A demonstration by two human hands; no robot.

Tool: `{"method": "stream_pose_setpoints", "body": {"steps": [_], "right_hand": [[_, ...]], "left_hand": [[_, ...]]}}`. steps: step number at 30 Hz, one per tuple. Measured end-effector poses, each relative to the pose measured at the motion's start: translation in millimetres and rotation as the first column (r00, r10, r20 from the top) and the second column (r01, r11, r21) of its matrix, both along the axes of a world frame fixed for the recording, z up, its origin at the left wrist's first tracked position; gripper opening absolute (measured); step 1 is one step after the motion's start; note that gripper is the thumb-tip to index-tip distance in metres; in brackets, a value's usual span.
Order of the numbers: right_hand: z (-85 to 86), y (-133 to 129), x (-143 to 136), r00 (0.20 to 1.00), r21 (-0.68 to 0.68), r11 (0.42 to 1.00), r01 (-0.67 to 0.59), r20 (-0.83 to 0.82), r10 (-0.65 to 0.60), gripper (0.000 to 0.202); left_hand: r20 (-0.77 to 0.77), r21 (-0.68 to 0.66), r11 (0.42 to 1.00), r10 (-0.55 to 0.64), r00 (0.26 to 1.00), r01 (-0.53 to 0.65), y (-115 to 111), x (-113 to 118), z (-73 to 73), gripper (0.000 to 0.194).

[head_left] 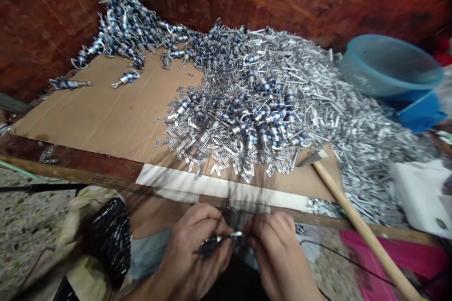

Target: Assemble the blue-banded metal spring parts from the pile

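Observation:
At the bottom middle, in front of the bench edge, my left hand point(197, 249) has its fingers wrapped round a dark part with a small metal tip point(211, 245). Close to its right, my right hand point(277, 249) is closed, its fingertips pinched near that tip; what they hold is blurred. Beyond both hands, a cardboard sheet point(102, 113) bears a heap of blue-banded metal fittings point(130, 28), loose flat links point(221, 162) with holes, and many silvery metal strips point(310, 89).
A hammer point(353, 211) with a wooden handle slants across the right front edge. Behind it stand a translucent blue basket point(391, 66) and a blue container point(420, 110). A white object point(420, 193) sits at right, a black bag point(111, 235) at lower left, something pink point(395, 258) at lower right.

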State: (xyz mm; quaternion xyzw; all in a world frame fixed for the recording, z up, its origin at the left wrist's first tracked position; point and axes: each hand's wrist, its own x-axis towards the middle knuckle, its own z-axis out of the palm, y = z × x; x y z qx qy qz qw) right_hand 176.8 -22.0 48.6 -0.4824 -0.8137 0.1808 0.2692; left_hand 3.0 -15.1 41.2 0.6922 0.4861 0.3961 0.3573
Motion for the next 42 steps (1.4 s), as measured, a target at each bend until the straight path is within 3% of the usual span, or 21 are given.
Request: {"method": "stream_pose_setpoints", "body": {"steps": [5,8,13,16,19,23,28,34,38,42], "right_hand": [[-15.5,-16,-1,0.998,-0.237,0.971,-0.024,-0.054,0.011,0.016],[-21.0,-17,-10,0.989,-0.301,0.952,-0.06,-0.148,0.016,0.019],[-23.2,0,-22,0.975,-0.215,0.969,-0.122,-0.206,0.078,0.022],[-15.6,15,-19,0.974,-0.11,0.975,-0.193,-0.141,0.176,0.027],[-6.3,20,-12,0.981,-0.021,0.986,-0.167,-0.102,0.164,0.027],[-4.4,9,-6,0.991,-0.095,0.99,-0.1,-0.094,0.091,0.023],[-18.2,-7,-4,0.999,-0.233,0.971,0.046,-0.017,-0.052,0.014],[-16.4,-5,-2,0.998,-0.193,0.979,0.059,0.0,-0.061,0.014],[-16.1,-1,-5,0.987,-0.194,0.968,0.159,0.056,-0.151,0.014],[-24.5,5,-12,0.965,-0.214,0.942,0.259,0.107,-0.241,0.015]], "left_hand": [[-0.007,-0.039,0.999,-0.006,1.0,0.006,-10,-2,-9.8,0.012],[-0.024,-0.043,0.999,-0.014,1.0,0.013,-14,-10,-13.5,0.013],[-0.078,-0.072,0.996,0.05,0.996,-0.056,-14,-22,-13.6,0.01],[-0.001,-0.028,0.995,0.096,0.995,-0.096,-7,-18,-7.5,0.01],[0.058,0.024,0.992,0.119,0.991,-0.12,2,-10,-0.8,0.011],[0.048,0.069,0.997,0.029,0.998,-0.032,3,-4,-2.4,0.011],[0.005,0.009,1.0,0.021,1.0,-0.021,-4,0,-16.9,0.013],[0.053,0.005,1.0,0.021,0.998,-0.022,-2,4,-20.1,0.012],[-0.061,0.173,0.984,0.058,0.996,-0.047,0,6,-26.2,0.012],[-0.28,0.443,0.895,0.184,0.942,-0.043,0,6,-41.9,0.014]]}}
